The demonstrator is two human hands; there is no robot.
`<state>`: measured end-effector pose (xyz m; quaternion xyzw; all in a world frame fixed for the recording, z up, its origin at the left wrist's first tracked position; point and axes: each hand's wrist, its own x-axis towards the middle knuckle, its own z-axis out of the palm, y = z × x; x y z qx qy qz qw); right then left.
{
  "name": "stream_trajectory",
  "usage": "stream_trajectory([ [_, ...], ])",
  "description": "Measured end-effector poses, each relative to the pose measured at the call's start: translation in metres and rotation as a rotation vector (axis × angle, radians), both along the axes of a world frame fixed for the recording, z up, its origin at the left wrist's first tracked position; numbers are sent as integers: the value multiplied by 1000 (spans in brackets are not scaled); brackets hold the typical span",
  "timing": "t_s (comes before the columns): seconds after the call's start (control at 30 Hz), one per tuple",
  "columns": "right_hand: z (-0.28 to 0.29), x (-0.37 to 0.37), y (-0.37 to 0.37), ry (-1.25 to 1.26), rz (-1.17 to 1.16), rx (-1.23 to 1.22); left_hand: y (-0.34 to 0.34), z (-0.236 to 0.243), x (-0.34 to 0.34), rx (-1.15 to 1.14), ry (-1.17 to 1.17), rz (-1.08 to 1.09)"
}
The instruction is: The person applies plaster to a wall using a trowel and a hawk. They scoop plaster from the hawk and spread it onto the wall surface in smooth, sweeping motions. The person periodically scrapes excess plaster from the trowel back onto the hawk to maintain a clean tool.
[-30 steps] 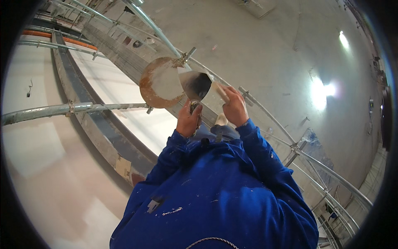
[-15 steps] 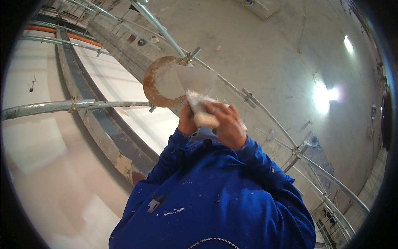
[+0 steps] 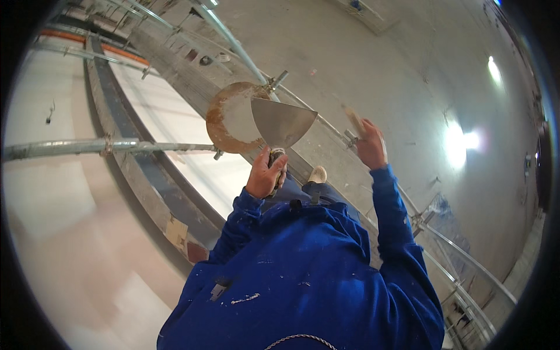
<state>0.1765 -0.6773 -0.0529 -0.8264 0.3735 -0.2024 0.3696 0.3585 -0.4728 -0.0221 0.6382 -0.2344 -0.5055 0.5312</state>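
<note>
My left hand [image 3: 267, 172] is closed round the dark handle of a wide putty knife [image 3: 283, 121], whose fan-shaped metal blade points up and away from me. Out to the right, apart from the blade, my right hand [image 3: 372, 146] is raised and closed on a pale flat piece [image 3: 353, 120]; motion blur hides its exact kind. Behind the knife is a round brown thing [image 3: 219, 119] with whitish-grey smears, partly covered by the blade. I cannot tell whether it is a tub or a board.
Scaffold tubes [image 3: 175, 147] run in from the left, and another tube [image 3: 233, 44] crosses beyond the round thing. A curved dark beam [image 3: 125, 131] borders white panels on the left. My shoe [image 3: 318, 174] stands on a narrow platform. A grey floor [image 3: 373, 64] lies far below.
My right hand has swung away from the knife, up and to the right, with the pale piece. The left hand stays near the same place, and its blade now shows bare metal.
</note>
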Motion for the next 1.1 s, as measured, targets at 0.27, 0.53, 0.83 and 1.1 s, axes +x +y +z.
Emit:
stream_trajectory([
  [0.27, 53, -3, 52, -89, 152, -72, -4, -20, 2, 28, 204, -45],
  [0.53, 33, 28, 8, 47, 218, -142, -2, -27, -20, -97, -591, -409],
  [0.83, 38, -41, 6, 25, -152, -107, 2, -23, -4, 95, -432, 146],
  [1.1, -6, -19, 48, -158, -55, 165, 24, -127, 5, 58, 178, 261],
])
